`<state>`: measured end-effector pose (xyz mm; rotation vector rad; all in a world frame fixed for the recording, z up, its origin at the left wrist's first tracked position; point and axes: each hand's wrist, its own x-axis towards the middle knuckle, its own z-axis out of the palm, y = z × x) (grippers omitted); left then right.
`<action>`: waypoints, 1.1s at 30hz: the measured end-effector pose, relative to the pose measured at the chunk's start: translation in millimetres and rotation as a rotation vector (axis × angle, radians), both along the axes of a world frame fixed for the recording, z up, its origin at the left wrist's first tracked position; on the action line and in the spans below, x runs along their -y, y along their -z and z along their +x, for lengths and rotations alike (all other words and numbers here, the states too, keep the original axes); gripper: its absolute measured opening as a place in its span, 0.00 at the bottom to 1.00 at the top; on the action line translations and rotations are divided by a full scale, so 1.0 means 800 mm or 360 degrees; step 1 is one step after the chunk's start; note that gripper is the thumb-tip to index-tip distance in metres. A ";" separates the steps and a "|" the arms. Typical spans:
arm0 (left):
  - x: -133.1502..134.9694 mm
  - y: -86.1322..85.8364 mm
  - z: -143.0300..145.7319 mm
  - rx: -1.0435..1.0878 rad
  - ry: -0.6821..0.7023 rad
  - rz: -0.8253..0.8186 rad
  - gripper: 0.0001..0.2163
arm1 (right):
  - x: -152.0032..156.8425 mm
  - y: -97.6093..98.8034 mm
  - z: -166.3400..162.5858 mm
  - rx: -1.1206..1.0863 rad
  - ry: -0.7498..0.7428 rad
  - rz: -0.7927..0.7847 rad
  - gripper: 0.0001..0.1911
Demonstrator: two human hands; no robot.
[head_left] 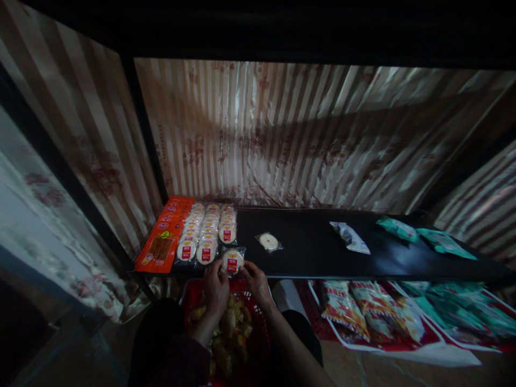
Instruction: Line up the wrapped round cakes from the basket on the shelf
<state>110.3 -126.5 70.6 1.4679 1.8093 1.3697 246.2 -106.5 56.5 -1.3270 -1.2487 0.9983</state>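
Observation:
A round white cracker in a clear wrapper with a red label (pixel 233 262) is pinched between both my hands at the shelf's front edge. My left hand (pixel 216 287) grips its left side, and my right hand (pixel 257 282) its right side. Just behind and to the left, overlapping rows of the same wrapped crackers (pixel 207 236) lie on the black shelf (pixel 306 242). One more wrapped cracker (pixel 268 242) lies alone to the right, with no red label showing. Below my hands stands a red basket (pixel 264 336) holding yellowish wrapped items (pixel 229 328).
Orange snack packets (pixel 165 236) line the shelf's left end. Farther right lie a white packet (pixel 350 237) and green packets (pixel 445 243). Under the shelf, floor baskets hold snack bags (pixel 342 306) and green bags (pixel 459 309). A dark post (pixel 147 129) and striped curtain (pixel 258 134) enclose the shelf.

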 end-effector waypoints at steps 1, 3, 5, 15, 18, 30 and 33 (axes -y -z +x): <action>-0.003 0.000 0.000 -0.0020 -0.0002 0.0008 0.16 | -0.004 0.000 0.000 0.0047 0.0020 0.0017 0.20; -0.009 0.000 0.002 -0.0043 -0.0004 0.0011 0.17 | -0.013 -0.002 0.000 0.0141 0.0058 0.0026 0.19; -0.016 0.002 0.003 -0.0025 0.0003 -0.0011 0.18 | -0.020 -0.003 0.000 0.0217 0.0084 0.0014 0.18; -0.045 0.033 0.014 0.0127 0.0079 0.0023 0.22 | -0.052 -0.002 -0.003 0.0456 0.0137 -0.0053 0.15; -0.047 0.039 0.018 0.0128 0.0114 0.0039 0.23 | -0.058 -0.005 -0.004 0.0541 0.0128 -0.0078 0.15; -0.055 0.034 0.020 -0.0160 0.0159 -0.0016 0.25 | -0.085 -0.004 -0.009 0.0792 0.0127 -0.0082 0.13; -0.055 0.032 0.021 -0.0231 0.0200 -0.0026 0.25 | -0.090 -0.004 -0.009 0.0830 0.0114 -0.0072 0.14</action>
